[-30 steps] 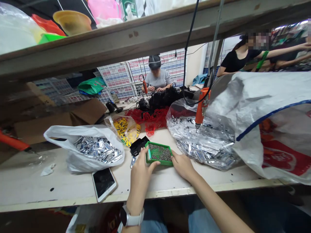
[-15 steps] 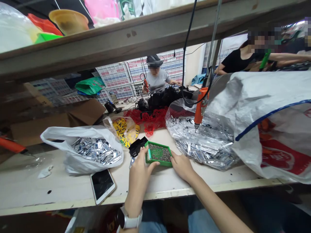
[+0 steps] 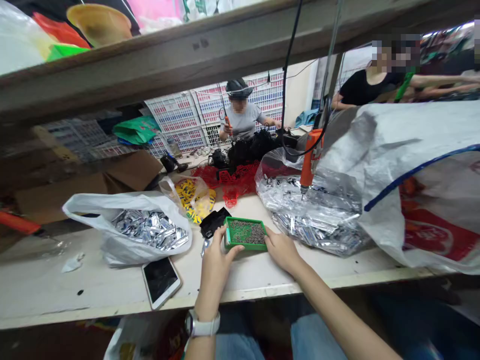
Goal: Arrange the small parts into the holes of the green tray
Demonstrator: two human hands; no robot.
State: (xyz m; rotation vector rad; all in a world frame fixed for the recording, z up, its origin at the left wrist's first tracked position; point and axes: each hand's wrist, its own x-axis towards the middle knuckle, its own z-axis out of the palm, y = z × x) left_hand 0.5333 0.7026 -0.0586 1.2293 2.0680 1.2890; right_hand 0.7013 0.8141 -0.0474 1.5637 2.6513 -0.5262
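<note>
A small green tray (image 3: 240, 246) with many tiny metal screws spread over its bottom is between my two hands. My left hand (image 3: 218, 255) grips its left end, the thumb along the front edge. My right hand (image 3: 282, 250) closes on the right end, its fingers partly hidden by the tray. Just behind the tray's left corner lies a black object (image 3: 214, 221) whose kind I cannot make out. An orange electric screwdriver (image 3: 308, 162) hangs tip down above and to the right of the tray.
To the left, a white bag (image 3: 123, 252) holds shiny metal pieces; a phone (image 3: 161, 281) lies before it. A clear bag (image 3: 318, 220) of similar pieces lies right. Farther back are yellow parts (image 3: 195, 197) and red netting (image 3: 240, 180). A shelf beam (image 3: 168, 60) crosses overhead. A co-worker (image 3: 243, 117) sits opposite.
The green tray has turned and levelled slightly between my hands, and the screws in it have spread differently. Both hands have kept their hold.
</note>
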